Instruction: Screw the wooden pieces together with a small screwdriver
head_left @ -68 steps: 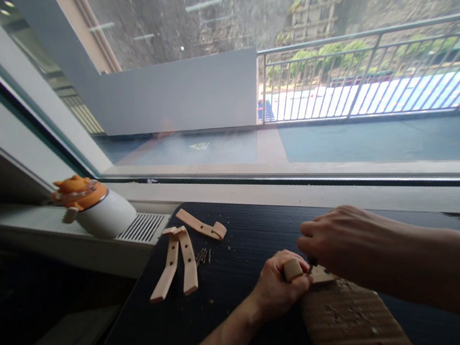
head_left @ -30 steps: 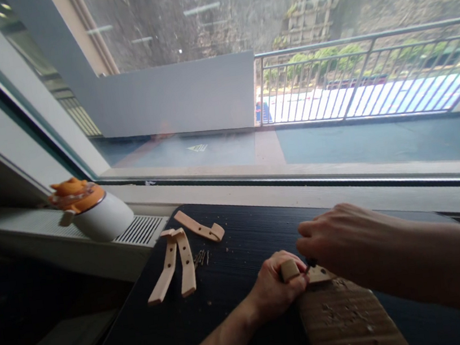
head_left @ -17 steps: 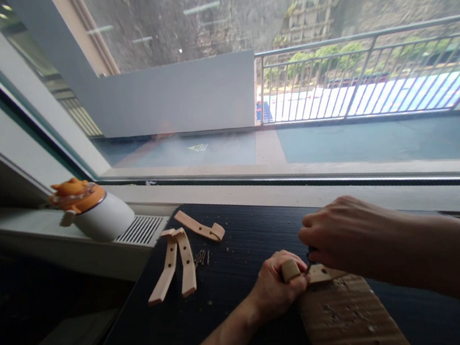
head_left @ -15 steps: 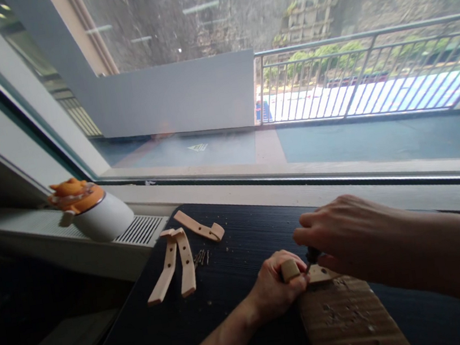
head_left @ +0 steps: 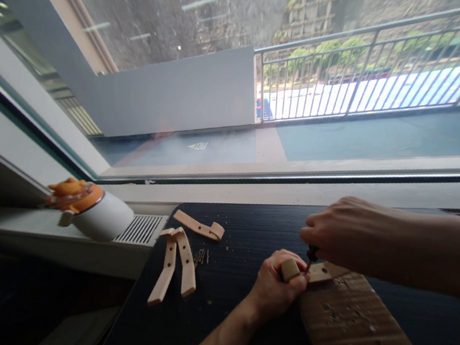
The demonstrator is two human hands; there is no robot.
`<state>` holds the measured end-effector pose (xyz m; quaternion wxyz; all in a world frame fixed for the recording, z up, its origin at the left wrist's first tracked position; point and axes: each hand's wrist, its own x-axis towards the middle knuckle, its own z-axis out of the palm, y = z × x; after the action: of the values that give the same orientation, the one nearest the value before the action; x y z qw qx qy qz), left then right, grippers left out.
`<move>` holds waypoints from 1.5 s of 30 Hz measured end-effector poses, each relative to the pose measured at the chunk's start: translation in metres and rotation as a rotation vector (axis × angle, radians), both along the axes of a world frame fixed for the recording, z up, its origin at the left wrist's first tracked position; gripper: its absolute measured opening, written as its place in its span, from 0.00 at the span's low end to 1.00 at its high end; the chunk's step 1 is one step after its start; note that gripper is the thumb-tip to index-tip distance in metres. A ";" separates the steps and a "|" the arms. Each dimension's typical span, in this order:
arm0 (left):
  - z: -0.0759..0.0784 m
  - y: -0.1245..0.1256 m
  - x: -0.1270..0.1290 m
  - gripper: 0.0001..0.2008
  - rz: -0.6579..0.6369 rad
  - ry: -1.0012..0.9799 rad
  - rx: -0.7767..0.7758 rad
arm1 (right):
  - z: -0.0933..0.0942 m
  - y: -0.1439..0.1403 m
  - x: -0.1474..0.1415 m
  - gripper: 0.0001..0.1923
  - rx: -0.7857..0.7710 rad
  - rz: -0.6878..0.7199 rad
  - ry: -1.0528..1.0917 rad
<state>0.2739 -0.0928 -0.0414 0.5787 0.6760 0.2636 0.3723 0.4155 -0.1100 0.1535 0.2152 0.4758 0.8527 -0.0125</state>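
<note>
Left hand (head_left: 274, 289) is curled tight around a short pale wooden piece (head_left: 290, 269), its rounded end poking up out of the fist, pinned at the near-left corner of a brown corrugated cardboard sheet (head_left: 349, 321) flecked with shavings. Right hand (head_left: 341, 234) comes in from the right, fingers bunched over a small dark-handled tool (head_left: 311, 253) whose tip meets the flat tan part (head_left: 323, 272) just beside the left thumb. So the work sits between the two hands, both touching it, the right one above and slightly farther from the body. The piece seems to run left to right across the cardboard's far edge. Off to the left on the black table (head_left: 231, 241), three loose pale wooden strips (head_left: 181, 253) lie well apart.
</note>
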 end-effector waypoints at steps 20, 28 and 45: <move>0.004 0.000 0.000 0.02 -0.002 0.012 -0.002 | 0.004 0.003 -0.006 0.09 -0.074 -0.024 -0.023; 0.008 -0.001 -0.001 0.02 -0.010 0.014 -0.018 | 0.012 -0.002 -0.009 0.04 -0.036 -0.023 0.069; 0.000 0.000 -0.001 0.03 -0.017 0.002 -0.009 | 0.005 -0.002 -0.010 0.08 -0.032 -0.046 0.012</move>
<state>0.2728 -0.0932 -0.0412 0.5847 0.6759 0.2602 0.3654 0.4057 -0.1121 0.1582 0.2173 0.4916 0.8426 -0.0342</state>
